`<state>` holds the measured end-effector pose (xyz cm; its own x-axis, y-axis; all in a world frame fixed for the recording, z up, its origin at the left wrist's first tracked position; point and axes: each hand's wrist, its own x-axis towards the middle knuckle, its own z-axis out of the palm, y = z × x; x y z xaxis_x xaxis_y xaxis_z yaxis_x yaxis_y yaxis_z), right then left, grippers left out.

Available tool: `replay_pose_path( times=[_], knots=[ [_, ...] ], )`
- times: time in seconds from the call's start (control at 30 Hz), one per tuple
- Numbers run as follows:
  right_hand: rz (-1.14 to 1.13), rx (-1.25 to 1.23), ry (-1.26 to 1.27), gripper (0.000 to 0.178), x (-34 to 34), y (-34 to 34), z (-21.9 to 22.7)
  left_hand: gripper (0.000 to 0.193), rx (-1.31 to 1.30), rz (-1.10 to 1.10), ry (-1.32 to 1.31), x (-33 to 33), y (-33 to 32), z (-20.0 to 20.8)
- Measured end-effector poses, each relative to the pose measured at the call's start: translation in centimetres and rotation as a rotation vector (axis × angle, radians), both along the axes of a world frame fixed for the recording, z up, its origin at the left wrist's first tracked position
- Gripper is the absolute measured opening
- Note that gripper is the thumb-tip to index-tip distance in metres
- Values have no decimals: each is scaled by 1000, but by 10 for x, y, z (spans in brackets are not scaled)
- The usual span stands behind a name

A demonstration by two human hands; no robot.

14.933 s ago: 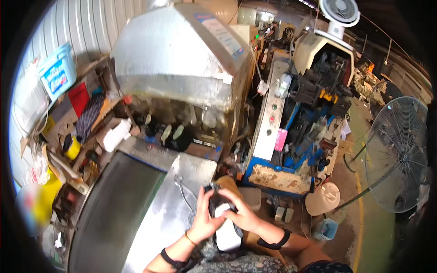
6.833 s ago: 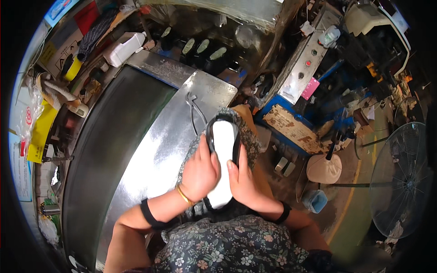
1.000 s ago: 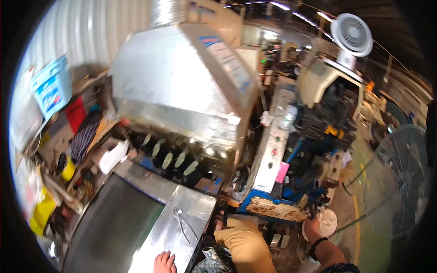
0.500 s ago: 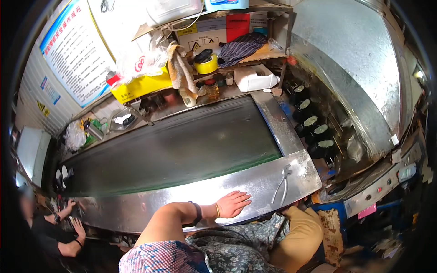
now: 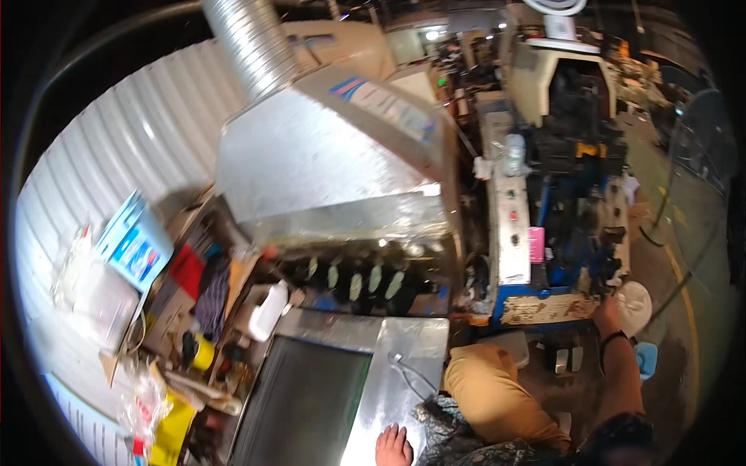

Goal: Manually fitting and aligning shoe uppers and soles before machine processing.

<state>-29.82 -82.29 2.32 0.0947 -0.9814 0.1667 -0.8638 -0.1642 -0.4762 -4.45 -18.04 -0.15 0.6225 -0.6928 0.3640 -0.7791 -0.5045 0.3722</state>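
My left hand [image 5: 394, 446] lies flat on the bare metal border [image 5: 371, 427] beside a dark conveyor belt [image 5: 307, 396], its fingers stretched out and holding nothing. A pair of pliers [image 5: 413, 377] rests on that metal just beyond it. My right arm reaches out to the right, and my right hand [image 5: 608, 317] is at the near corner of a blue-framed machine [image 5: 509, 299]. Next to this hand is a round whitish object [image 5: 633, 308]. Blur hides the right fingers, so I cannot make out whether they grip anything.
Several black objects with pale oval tops [image 5: 354, 286] stand in a row under a metal hood [image 5: 334, 167]. A cluttered shelf [image 5: 179, 307] holds a light blue bucket [image 5: 138, 242] and a yellow box [image 5: 171, 435]. Near my right arm sits a small blue container [image 5: 645, 359].
My view has swung to the right, bringing the blue-framed machine and my outstretched right arm into sight. My left hand still rests on the metal border; the pliers still lie there.
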Motion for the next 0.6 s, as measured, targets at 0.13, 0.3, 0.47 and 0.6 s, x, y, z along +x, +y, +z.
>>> replay_pose_path(
  times=[0.13,0.3,0.47,0.6],
  knots=[
    [-53,611,59,27,15,-15,30,44,10,13,-70,-1,5,-4],
    [-106,298,-5,37,25,10,42,42,-49,42,-67,0,9,-6],
    [-143,205,12,30,32,34,57,42,-31,46,-67,-2,10,0],
    [-173,153,1,29,19,24,41,43,-31,10,-101,2,3,-3]
  ],
)
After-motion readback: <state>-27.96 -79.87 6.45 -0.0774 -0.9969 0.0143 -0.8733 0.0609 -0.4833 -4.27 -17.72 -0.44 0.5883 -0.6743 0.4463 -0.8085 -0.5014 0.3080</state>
